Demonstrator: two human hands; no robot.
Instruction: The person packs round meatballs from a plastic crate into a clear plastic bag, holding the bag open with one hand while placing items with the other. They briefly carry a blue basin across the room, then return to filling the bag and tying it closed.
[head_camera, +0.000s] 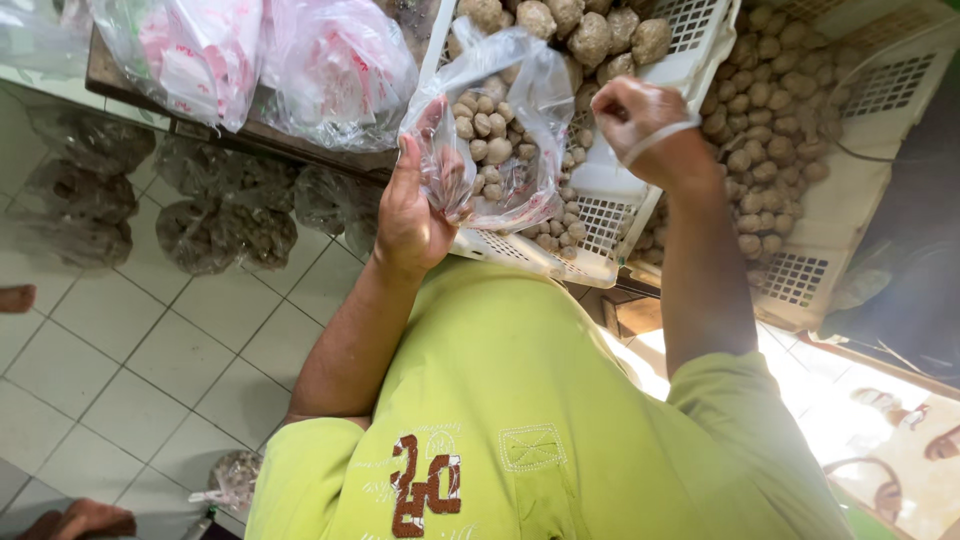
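Note:
My left hand (412, 205) grips a clear plastic bag (500, 120) partly filled with small brown balls; the bag hangs open in front of a white slotted crate (610, 205). My right hand (640, 120) is raised beside the bag, over the crate, fingers curled shut, a thin band around the wrist. I cannot tell whether it pinches anything. The crate holds larger brown balls (590, 35) at its top and small ones lower down.
A second white crate (800, 270) of small brown balls (770, 110) stands to the right. Filled clear bags (215, 225) lie on the tiled floor at left. Pink-printed plastic bags (260, 60) sit on a wooden table edge. Someone's foot (80, 520) shows bottom left.

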